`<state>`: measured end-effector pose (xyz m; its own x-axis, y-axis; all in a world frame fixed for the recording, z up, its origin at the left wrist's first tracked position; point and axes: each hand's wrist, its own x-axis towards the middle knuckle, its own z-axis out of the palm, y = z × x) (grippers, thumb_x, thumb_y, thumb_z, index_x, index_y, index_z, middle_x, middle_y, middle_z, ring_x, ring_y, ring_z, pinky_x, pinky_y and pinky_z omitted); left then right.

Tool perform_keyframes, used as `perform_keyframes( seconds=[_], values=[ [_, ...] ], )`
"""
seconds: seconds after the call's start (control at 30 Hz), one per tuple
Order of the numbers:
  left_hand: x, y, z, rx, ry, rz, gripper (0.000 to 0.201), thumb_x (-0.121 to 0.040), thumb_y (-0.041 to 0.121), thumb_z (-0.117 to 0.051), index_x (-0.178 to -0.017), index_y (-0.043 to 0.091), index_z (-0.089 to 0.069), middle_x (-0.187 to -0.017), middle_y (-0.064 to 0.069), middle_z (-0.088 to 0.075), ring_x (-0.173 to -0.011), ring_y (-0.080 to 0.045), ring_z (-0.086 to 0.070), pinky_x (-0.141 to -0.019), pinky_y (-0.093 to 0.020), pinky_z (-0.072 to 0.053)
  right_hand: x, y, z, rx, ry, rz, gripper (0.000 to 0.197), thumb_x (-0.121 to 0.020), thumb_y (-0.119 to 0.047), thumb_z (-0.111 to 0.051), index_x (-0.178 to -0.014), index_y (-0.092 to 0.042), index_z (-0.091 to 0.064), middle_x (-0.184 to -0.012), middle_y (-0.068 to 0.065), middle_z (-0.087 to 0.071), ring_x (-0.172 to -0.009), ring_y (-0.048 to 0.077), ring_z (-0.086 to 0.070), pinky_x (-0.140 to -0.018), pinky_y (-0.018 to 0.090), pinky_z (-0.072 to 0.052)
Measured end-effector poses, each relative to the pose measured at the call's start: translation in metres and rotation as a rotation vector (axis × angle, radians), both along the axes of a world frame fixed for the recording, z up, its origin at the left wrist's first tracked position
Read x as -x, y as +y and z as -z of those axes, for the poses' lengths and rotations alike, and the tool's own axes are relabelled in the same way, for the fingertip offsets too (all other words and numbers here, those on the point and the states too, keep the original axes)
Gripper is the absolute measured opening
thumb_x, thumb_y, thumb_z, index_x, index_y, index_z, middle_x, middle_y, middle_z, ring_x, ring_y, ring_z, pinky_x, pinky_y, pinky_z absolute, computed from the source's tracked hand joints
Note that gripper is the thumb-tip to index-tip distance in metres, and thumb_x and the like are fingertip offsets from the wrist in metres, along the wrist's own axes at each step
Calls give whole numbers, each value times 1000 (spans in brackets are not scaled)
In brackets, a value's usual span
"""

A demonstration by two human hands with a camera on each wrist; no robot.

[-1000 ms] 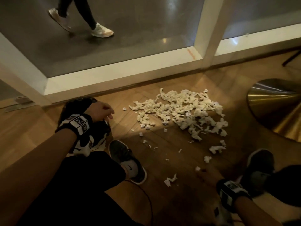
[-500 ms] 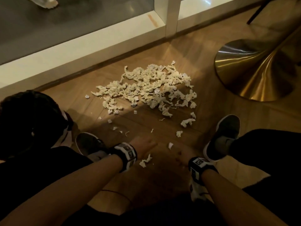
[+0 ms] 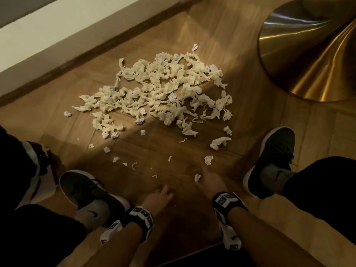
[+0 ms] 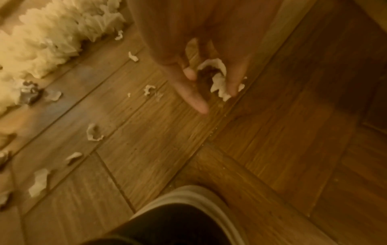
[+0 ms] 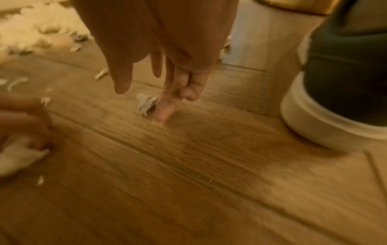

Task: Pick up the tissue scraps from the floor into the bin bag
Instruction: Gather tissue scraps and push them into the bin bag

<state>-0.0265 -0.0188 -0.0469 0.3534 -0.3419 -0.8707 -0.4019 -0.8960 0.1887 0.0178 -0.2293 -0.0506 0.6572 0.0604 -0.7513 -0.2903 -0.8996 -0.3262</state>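
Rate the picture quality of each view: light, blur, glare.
Head view: dim, one warm light patch across the tissue pile, glare streaks on the brass base. Left wrist view: soft, the left hand smeared. Right wrist view: motion blur, the right hand hazy.

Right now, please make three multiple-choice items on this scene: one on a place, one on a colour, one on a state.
1. Where does the large pile of tissue scraps lie?
A. On the wooden floor, ahead of both shoes
B. Inside a bin bag
C. On top of the metal base

2. What colour is the cone-shaped metal base?
A. Blue
B. Gold
C. Red

3. What is the left hand doing?
A. Lying flat and empty
B. Holding a tissue scrap in its fingers
C. Gripping a shoe

Answers:
1. A, since the head view shows the pile spread on the planks beyond the shoes.
2. B, since its surface shines gold in the head view.
3. B, since the left wrist view shows white tissue between its fingers.
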Motion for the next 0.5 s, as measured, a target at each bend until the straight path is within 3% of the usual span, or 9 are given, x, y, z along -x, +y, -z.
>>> perform_keyframes(
  seconds=[0.07,0.13,0.23,0.3,0.37,0.5],
  values=[
    [-7,2,8,15,12,18,40,-97,12,-43,-136,12,-38,-148,-14,-22,-113,-35,-51,-85,-40,-48,-4,4,3,-5,10,-88,26,-90,-29,-51,-114,-21,-44,-91,1,-62,-87,25,-63,-72,34,-51],
    [-18,3,15,21,36,31,33,-97,15,-43,-130,10,-47,-142,-12,-31,-110,-33,-56,-86,-41,-47,-8,7,7,-22,10,-193,24,-92,-23,-50,-115,-19,-48,-100,5,-61,-93,27,-61,-76,36,-50],
    [-36,0,19,59,45,-28,28,-95,22,-51,-121,15,-59,-132,-7,-48,-113,-26,-57,-92,-37,-47,-14,3,16,-41,29,-199,17,-93,-16,-46,-106,-16,-57,-104,6,-60,-96,26,-60,-81,35,-51],
    [-47,-1,22,102,-6,-221,26,-91,34,-58,-114,22,-62,-121,0,-58,-107,-19,-60,-88,-31,-48,-18,-2,15,-80,19,-134,16,-91,-15,-48,-100,-17,-62,-99,5,-63,-93,23,-61,-78,30,-49],
    [-58,-2,24,136,-129,-412,26,-87,42,-61,-108,27,-64,-113,7,-59,-98,-14,-62,-80,-25,-48,-24,-11,14,-133,-66,-21,16,-91,-16,-50,-99,-16,-65,-93,4,-63,-87,20,-61,-74,29,-47],
    [-90,-21,16,257,-287,-509,28,-87,37,-63,-112,23,-65,-116,6,-45,-94,-11,-55,-73,-21,-41,-35,-27,12,-204,-209,222,16,-93,-18,-53,-106,-13,-60,-83,-1,-58,-80,14,-57,-74,26,-45]
  ],
)
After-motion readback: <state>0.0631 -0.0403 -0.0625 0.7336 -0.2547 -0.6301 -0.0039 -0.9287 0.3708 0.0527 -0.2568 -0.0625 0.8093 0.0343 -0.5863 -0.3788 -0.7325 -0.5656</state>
